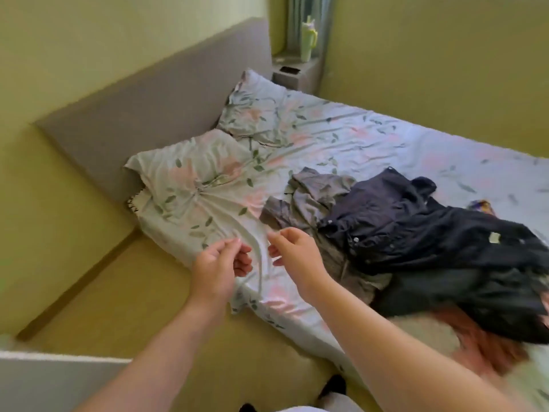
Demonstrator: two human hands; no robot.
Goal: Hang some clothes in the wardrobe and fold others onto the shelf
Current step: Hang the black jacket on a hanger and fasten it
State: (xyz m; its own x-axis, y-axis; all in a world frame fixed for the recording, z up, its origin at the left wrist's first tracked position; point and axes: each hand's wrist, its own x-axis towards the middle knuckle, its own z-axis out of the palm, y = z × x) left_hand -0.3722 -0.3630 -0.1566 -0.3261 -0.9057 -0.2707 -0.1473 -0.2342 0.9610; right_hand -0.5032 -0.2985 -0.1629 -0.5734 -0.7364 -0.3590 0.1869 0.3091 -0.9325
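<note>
A heap of clothes lies on the bed at the right: a dark navy buttoned shirt (398, 224) on top, a grey shirt (315, 191) beside it to the left, a black garment (463, 295) below, and something reddish (487, 349) blurred at the near edge. My left hand (219, 263) and my right hand (294, 248) hover side by side over the floral sheet, just left of the heap. Their fingers are loosely curled and hold nothing. Neither hand touches the clothes.
The bed (371, 138) has a floral sheet and two matching pillows (193, 173) against a grey headboard (142, 114). A small bedside shelf (297, 74) in the corner carries a green cup and a phone. Yellowish floor runs along the bed's left side.
</note>
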